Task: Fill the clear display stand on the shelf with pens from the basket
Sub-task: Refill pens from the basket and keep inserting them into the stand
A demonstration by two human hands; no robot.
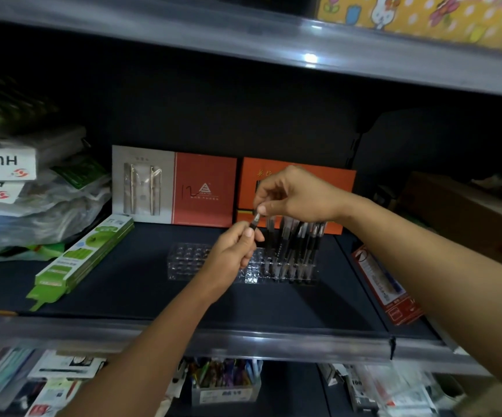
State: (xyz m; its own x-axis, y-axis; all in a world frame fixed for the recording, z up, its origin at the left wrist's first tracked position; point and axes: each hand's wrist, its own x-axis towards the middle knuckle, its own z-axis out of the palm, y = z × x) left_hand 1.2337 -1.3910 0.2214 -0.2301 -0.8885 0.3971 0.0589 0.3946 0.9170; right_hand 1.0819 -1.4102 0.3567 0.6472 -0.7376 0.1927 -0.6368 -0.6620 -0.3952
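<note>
A clear display stand (188,260) with rows of holes sits on the dark shelf (123,284). Several black pens (296,245) stand upright in its right part; its left holes are bare. Above the stand's middle, my left hand (233,251) grips the lower end of one black pen (255,221). My right hand (292,195) pinches that pen's pale top end between thumb and fingers. The basket is out of sight.
Two red and orange pen boxes (204,189) lean against the back wall behind the stand. A green pack (84,254) lies at the left beside stacked bags and boxes. A red pack (385,284) lies at the right. The shelf below holds more stationery (224,383).
</note>
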